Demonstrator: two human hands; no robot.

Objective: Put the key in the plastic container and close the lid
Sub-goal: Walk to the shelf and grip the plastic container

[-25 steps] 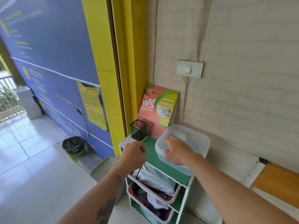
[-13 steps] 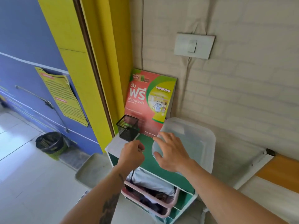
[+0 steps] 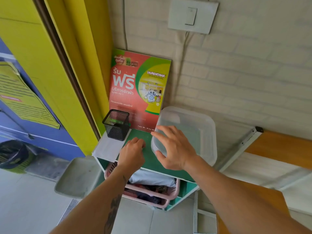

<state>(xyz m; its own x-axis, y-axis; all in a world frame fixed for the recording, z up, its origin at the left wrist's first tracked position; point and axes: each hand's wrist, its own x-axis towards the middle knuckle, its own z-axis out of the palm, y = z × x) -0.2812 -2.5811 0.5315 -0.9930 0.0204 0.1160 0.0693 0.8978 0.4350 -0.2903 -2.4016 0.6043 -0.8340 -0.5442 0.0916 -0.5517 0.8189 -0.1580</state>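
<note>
A clear plastic container (image 3: 199,132) with its lid on sits at the right of the green shelf top (image 3: 148,159), against the brick wall. My right hand (image 3: 172,149) lies spread over the container's near-left corner, fingers on the lid and thumb at the rim below. My left hand (image 3: 133,152) is curled into a fist on the green top just left of the container, a small gap between them. No key shows; whatever the fist holds is hidden by the fingers.
A black mesh pen cup (image 3: 116,124) stands at the shelf's back left, in front of a red and green laundry sign (image 3: 136,88). Pink baskets (image 3: 152,190) of clothes fill the shelf below. A yellow door frame (image 3: 67,81) stands left, a wooden bench (image 3: 278,149) right.
The view has closed in on the shelf. My left fist has come down from the air onto the green top. My right hand has stayed on the container's corner, its fingers spreading wider.
</note>
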